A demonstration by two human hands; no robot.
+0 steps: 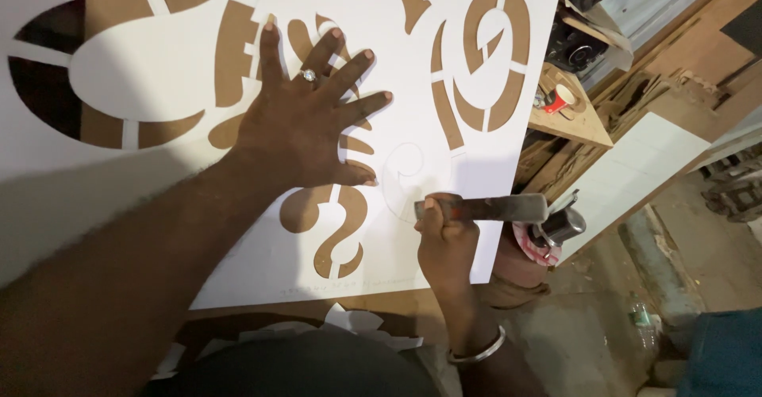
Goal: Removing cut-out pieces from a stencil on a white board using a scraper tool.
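left hand (305, 131) lies flat, palm down, on a white stencil sheet (381, 63), fingers spread wide apart and pressing the paper; a ring (308, 75) sits on one finger. the sheet rests on a brown board (238, 48), which shows through the cut-out curved shapes. the hand covers part of the cut pattern near the middle of the sheet.

right hand (446, 234) is near the sheet's lower right corner, fingers closed tight around a metal hand tool (484, 207) with a flat grey body. the tool lies roughly level, its one end over the paper beside a faint pencilled curl (401, 176), its other end reaching just past the sheet's right edge. whether the tip touches the paper cannot be told. a metal bangle (478, 353) circles the right wrist.

paper offcuts (349, 321) lie below the sheet's lower edge, close to the person's body. a second stencilled white sheet (103, 71) with large cut-outs lies at the upper left, its edge under the first sheet.

beyond the right edge of the board: a red and white cup (562, 99) on a wooden ledge (583, 123), a round metal object (562, 226) just under the tool's far end, and a plastic bottle (641, 317) on the floor.
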